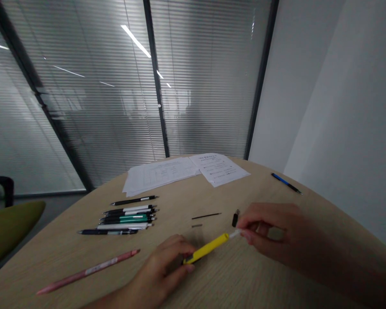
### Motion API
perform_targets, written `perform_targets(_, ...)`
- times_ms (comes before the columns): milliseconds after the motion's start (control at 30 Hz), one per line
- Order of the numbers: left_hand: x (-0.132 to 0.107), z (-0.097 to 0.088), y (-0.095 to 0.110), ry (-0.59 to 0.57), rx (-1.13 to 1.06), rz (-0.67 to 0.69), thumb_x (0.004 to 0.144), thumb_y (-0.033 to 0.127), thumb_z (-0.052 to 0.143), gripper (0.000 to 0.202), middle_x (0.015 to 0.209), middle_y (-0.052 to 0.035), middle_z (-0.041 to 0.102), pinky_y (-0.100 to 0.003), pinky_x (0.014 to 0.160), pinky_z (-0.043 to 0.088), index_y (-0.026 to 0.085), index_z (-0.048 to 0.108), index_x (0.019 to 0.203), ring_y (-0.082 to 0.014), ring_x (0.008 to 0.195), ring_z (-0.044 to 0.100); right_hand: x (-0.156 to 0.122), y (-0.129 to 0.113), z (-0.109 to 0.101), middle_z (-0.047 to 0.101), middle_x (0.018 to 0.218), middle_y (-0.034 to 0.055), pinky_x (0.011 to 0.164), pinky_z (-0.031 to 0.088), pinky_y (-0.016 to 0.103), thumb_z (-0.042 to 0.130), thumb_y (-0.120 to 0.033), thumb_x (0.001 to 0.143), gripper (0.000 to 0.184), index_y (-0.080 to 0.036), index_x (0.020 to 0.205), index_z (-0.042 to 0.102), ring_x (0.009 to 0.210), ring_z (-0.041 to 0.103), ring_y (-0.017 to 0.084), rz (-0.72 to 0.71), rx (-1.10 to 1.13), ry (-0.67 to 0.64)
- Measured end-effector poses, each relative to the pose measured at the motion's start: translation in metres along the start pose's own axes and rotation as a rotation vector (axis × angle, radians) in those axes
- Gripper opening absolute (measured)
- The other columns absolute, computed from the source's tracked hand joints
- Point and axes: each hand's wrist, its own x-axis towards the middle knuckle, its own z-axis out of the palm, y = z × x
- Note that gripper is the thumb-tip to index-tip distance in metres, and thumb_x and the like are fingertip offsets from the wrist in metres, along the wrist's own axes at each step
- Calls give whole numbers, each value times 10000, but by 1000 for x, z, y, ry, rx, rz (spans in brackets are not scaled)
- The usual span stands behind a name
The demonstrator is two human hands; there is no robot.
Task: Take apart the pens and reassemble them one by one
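Note:
My left hand (pixel 167 268) is closed around the lower end of a yellow pen barrel (pixel 210 247), which tilts up to the right. Its far end points at my right hand (pixel 260 227). Thumb and fingertips of that hand pinch a small whitish translucent pen piece (pixel 234 233) at the barrel's open end; whether it sits inside the barrel I cannot tell. Just left of the right fingertips lies a short black pen part (pixel 235 218). Beyond the barrel are a thin dark pen refill (pixel 206 216) and a small spring (pixel 197 225) on the table.
Several pens (pixel 127 219) lie in a row at the left of the wooden table (pixel 173 206). A pink pen (pixel 90 271) is nearer me. Printed papers (pixel 167 171) lie at the back, a blue and black pen (pixel 287 183) at the right edge. A green chair (pixel 13 227) stands left.

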Motion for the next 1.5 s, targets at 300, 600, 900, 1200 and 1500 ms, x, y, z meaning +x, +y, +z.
perform_targets(300, -1, 0, 4, 33, -19, 82, 748, 100, 478, 203, 775, -40, 589, -271, 629, 474, 194, 578, 897, -157, 729, 564, -5, -7, 0, 553, 592, -22, 461, 414, 191, 437, -113, 745, 147, -223, 742, 535, 491, 511, 83, -149, -68, 92)
perform_targets(600, 0, 0, 5, 38, -10, 96, 747, 94, 501, 194, 781, -33, 601, -259, 654, 477, 186, 581, 898, -157, 744, 572, -12, -11, 2, 580, 670, -8, 548, 454, 182, 445, -56, 756, 163, -196, 777, 525, 598, 551, 86, -232, 18, 55)
perform_targets(900, -1, -1, 8, 32, 18, 65, 748, 104, 526, 184, 788, -42, 616, -251, 663, 472, 182, 591, 902, -166, 746, 582, -10, -13, -2, 612, 724, 11, 586, 471, 163, 443, -55, 763, 156, -173, 795, 541, 649, 578, 84, -264, 16, 107)
perform_targets(1200, -1, -2, 7, 8, 42, 74, 759, 104, 516, 149, 764, -51, 609, -250, 654, 463, 162, 595, 872, -163, 731, 580, -11, -8, 9, 606, 727, 8, 590, 461, 171, 424, -73, 785, 170, -176, 825, 553, 641, 568, 80, -273, 0, 36)
perform_targets(1500, -2, 3, 1, 0, -42, 0, 758, 134, 512, 135, 761, -40, 599, -240, 643, 460, 173, 591, 860, -158, 727, 577, -10, -6, 10, 576, 695, -6, 500, 416, 142, 434, -95, 767, 208, -184, 891, 575, 555, 519, 58, -232, -20, -8)
